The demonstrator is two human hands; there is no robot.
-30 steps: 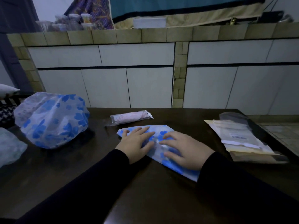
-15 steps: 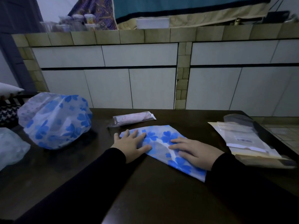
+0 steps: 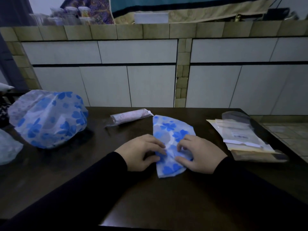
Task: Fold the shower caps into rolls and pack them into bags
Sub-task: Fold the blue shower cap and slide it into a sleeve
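Note:
A folded shower cap [image 3: 171,129], white with blue flowers, lies flat on the dark table [image 3: 126,189] as a wedge pointing away from me. My left hand [image 3: 141,151] pinches its left edge with curled fingers. My right hand [image 3: 200,154] grips its right edge, thumb and fingers curled onto the plastic. A rolled pink cap packed in a clear bag [image 3: 130,116] lies beyond my hands. A stack of empty clear bags [image 3: 241,139] sits at the right.
A pile of puffed shower caps [image 3: 48,119] with blue flowers stands at the left, and another pale cap [image 3: 8,147] lies at the left edge. A tiled counter wall [image 3: 150,80] rises right behind the table. The table's right edge drops to a tiled floor.
The cap has been turned from lying slantwise to pointing away from me and folded narrower. Both hands went from pressing flat on it to curling onto its edges, close together.

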